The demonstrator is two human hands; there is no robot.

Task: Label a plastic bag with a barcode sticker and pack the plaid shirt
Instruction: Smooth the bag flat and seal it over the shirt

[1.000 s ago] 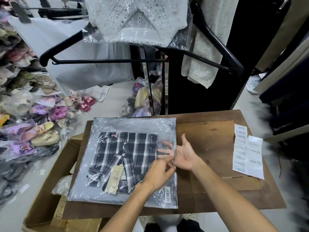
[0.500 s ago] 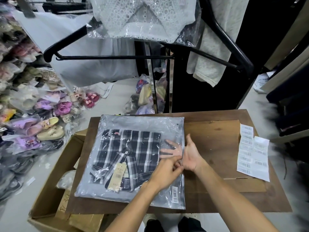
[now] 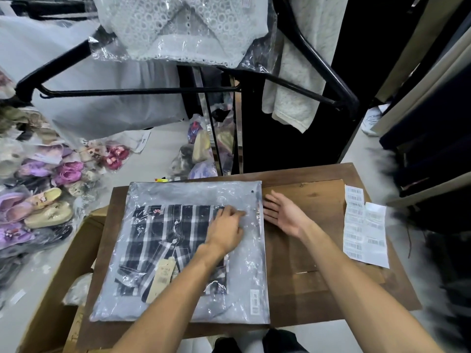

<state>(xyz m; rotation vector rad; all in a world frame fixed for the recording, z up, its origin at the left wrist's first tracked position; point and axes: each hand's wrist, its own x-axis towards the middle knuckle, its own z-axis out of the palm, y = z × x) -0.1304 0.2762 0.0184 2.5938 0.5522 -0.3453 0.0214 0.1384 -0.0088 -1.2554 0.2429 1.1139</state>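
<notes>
A clear plastic bag (image 3: pixel 193 197) lies flat on the wooden table (image 3: pixel 316 296). Inside it is the folded black-and-white plaid shirt (image 3: pixel 163 238) with a tan hang tag (image 3: pixel 163 275). A white barcode sticker (image 3: pixel 254 301) sits on the bag's near right corner. My left hand (image 3: pixel 225 229) rests palm down on the bag over the shirt's right side, fingers pointing toward the bag's right edge. My right hand (image 3: pixel 284 212) lies on the table just right of the bag's edge, palm up, fingers spread, holding nothing.
Sheets of barcode stickers (image 3: pixel 364 225) lie at the table's right edge. An open cardboard box (image 3: pixel 58 266) stands at the left of the table. Bagged shoes (image 3: pixel 48 200) are piled on the floor at left. A black garment rack (image 3: pixel 142 91) with hanging clothes stands behind.
My right hand has come out of the bag's right edge and now lies on the table beside it. My left hand has let go of that edge and pressed flat onto the bag.
</notes>
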